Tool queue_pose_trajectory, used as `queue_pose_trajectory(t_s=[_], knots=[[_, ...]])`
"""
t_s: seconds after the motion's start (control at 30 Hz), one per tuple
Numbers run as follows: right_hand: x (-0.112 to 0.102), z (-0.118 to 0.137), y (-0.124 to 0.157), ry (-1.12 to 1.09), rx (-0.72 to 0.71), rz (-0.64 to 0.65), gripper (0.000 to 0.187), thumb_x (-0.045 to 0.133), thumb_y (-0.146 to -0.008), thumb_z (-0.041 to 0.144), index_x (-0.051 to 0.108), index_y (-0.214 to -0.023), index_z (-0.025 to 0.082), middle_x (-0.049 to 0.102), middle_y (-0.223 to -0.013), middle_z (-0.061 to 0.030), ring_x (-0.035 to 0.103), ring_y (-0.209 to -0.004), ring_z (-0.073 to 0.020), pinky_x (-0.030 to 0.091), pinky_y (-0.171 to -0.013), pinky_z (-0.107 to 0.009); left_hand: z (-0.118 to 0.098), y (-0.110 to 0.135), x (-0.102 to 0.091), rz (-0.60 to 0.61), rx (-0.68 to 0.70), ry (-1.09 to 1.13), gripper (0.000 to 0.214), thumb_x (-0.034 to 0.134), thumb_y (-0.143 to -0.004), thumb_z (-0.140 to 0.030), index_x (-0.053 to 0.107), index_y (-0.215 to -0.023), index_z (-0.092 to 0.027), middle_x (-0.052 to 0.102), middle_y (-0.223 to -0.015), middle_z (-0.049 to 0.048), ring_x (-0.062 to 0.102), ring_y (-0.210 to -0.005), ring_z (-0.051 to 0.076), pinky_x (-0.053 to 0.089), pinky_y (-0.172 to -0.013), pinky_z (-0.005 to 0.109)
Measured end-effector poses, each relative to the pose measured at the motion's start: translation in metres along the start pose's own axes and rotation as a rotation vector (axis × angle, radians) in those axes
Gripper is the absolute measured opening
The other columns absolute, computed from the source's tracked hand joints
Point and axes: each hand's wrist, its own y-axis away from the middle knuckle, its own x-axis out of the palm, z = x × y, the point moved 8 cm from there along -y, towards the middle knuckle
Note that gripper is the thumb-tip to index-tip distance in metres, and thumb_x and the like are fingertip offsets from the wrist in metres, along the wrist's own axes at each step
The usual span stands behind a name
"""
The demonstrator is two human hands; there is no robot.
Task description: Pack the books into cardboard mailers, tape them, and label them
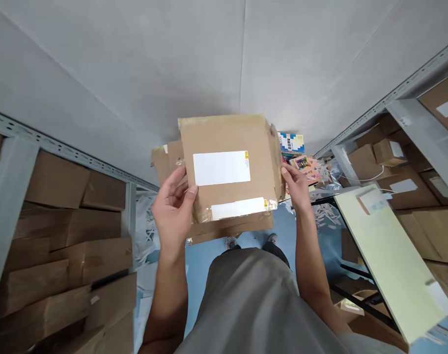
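A flattened cardboard box (pixel 227 135) is held up in front of me between both hands. It has a large white label (pixel 220 168) in the middle and a second white label (pixel 238 208) along its lower edge, with clear tape at the corners. My left hand (pixel 174 206) grips the box's left edge, thumb on the face and fingers curled behind. At the right edge, my right hand (pixel 296 184) pinches the side flap between thumb and fingers. More folded cardboard (pixel 231 228) shows behind and below the box; whether it is joined to it I cannot tell.
Shelves of brown cartons stand at left (pixel 106 260) and right (pixel 397 182). A pale green table (pixel 389 250) is to my right, with a small carton on it. Colourful printed boxes (pixel 305 168) lie beyond my right hand. A grey wall (pixel 209 59) rises ahead; paper scraps (pixel 326 214) litter the floor.
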Motion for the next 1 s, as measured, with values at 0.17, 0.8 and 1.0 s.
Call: queue_pose_trajectory(t_s=[0.17,0.8,1.0], knots=[[-0.09,0.002,0.009,-0.165,-0.028,-0.159,0.058,0.087,-0.09,0.069,0.082,-0.128,0.026,0.082,-0.135,-0.0105,0.077,-0.129,-0.0309,0.061,-0.116,-0.051,-0.061,0.027,0.063,0.11,0.066,0.037,0.065,0.081,-0.102,-0.053,0.064,-0.161,-0.032,0.07,-0.159,0.0095,0.065,-0.152,0.034,0.057,-0.129,0.053],[-0.589,-0.148,0.184,-0.103,0.222,-0.648,0.047,0.097,-0.078,0.054,0.08,-0.109,0.024,0.085,-0.107,-0.0067,0.077,-0.1,-0.0246,0.063,-0.096,-0.042,-0.007,0.228,0.576,0.947,-0.242,0.097,0.056,0.088,-0.083,-0.066,0.076,-0.114,-0.021,0.084,-0.114,0.0097,0.078,-0.115,0.032,0.064,-0.102,0.046],[-0.673,-0.206,0.266,0.009,0.338,-0.89,0.045,0.092,-0.079,0.058,0.077,-0.103,0.023,0.085,-0.105,-0.0087,0.079,-0.102,-0.028,0.064,-0.102,-0.048,0.02,0.313,0.717,1.241,-0.363,0.069,0.06,0.094,-0.072,-0.064,0.076,-0.109,-0.02,0.084,-0.116,0.0122,0.077,-0.124,0.035,0.061,-0.111,0.049]])
